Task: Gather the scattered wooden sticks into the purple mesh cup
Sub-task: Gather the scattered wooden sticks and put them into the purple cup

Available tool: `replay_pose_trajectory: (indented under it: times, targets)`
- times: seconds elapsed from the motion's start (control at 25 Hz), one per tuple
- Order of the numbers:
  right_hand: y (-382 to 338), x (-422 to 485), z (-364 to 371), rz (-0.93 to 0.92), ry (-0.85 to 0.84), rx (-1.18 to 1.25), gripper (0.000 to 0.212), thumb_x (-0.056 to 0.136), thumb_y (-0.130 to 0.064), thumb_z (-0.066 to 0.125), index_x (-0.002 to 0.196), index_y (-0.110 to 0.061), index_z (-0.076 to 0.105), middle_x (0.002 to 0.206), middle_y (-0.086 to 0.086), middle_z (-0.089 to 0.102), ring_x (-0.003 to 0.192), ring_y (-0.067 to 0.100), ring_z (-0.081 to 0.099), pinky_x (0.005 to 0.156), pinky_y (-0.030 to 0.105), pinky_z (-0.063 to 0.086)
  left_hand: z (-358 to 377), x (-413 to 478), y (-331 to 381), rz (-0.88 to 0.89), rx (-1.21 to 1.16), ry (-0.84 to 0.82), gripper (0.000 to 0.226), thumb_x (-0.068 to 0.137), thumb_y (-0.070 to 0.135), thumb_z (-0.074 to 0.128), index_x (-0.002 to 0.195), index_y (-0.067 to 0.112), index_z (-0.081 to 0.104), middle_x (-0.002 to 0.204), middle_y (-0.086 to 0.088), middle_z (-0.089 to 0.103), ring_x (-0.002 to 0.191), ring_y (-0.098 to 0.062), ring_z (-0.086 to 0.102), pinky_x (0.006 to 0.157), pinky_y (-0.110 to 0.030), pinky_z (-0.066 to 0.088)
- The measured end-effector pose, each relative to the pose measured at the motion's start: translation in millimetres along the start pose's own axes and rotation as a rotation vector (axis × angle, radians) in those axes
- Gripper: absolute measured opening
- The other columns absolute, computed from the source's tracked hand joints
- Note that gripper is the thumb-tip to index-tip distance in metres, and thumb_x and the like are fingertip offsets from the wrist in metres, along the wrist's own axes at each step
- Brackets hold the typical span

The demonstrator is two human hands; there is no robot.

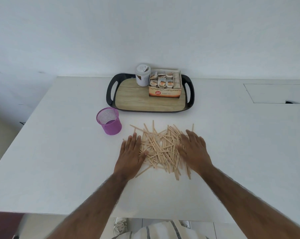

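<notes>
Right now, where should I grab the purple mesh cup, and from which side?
Probably its side wall, below the rim, with the left hand coming from the right: the purple mesh cup stands upright and apart from the wooden sticks.

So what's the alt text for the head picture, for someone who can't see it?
The left hand and right hand lie flat on two sides of scattered wooden sticks on a white table. A purple mesh cup stands to their left, a tray with box and jar behind.
</notes>
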State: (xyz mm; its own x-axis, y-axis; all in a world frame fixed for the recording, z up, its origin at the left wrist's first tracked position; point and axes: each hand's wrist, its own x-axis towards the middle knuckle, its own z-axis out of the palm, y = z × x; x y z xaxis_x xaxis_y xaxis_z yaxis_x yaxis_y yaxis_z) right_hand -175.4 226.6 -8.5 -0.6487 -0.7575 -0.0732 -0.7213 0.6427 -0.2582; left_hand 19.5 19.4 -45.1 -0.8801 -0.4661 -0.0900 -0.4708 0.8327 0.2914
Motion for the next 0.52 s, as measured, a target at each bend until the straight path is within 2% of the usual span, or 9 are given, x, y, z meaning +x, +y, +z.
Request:
replay_pose_trajectory:
  times: [0.12,0.2,0.32,0.44,0.52]
  targets:
    - [-31,2,-5,-0.074,-0.001,-0.037,0.049,0.102,-0.052,0.041,0.132,-0.018,0.059,0.143,0.007,0.050,0.136,0.028,0.044,0.112,0.048,0.033,2,2,8,0.029,0.045,0.010,0.081,0.099,0.067,0.002,0.164,0.018,0.000,0.171,-0.001,-0.013,0.156,-0.017,-0.020,0.126,-0.039,-0.013]
    - [-53,4,-4,-0.103,-0.040,-0.042,0.056,0.099,-0.061,0.040,0.123,-0.017,0.064,0.129,0.004,0.056,0.124,0.024,0.050,0.105,0.043,0.040,4,2,10,0.042,0.095,0.019,0.080,0.100,0.066,0.005,0.164,0.018,0.002,0.171,-0.001,-0.011,0.156,-0.019,-0.018,0.125,-0.040,-0.014]
    - [-82,13,0,-0.096,-0.132,-0.069,0.070,0.095,-0.071,0.042,0.124,-0.011,0.063,0.135,0.009,0.054,0.129,0.028,0.047,0.103,0.044,0.044,4,2,9,0.044,0.126,0.011,0.074,0.104,0.060,0.010,0.164,0.018,0.001,0.171,-0.001,-0.011,0.157,-0.020,-0.017,0.126,-0.041,-0.014]
    - [-97,21,2,-0.061,-0.181,-0.122,0.064,0.094,-0.064,0.054,0.126,-0.008,0.061,0.141,0.015,0.051,0.133,0.031,0.045,0.102,0.044,0.046,3,2,10,0.035,0.142,-0.006,0.068,0.106,0.052,0.008,0.164,0.019,-0.004,0.170,-0.001,-0.017,0.156,-0.021,-0.020,0.127,-0.046,-0.011]
    - [-101,23,3,-0.053,-0.208,-0.158,0.061,0.093,-0.059,0.059,0.127,-0.008,0.060,0.140,0.016,0.050,0.130,0.032,0.046,0.100,0.045,0.048,3,3,11,0.034,0.133,-0.010,0.064,0.108,0.047,0.011,0.163,0.019,-0.007,0.169,0.000,-0.020,0.156,-0.021,-0.021,0.126,-0.045,-0.014]
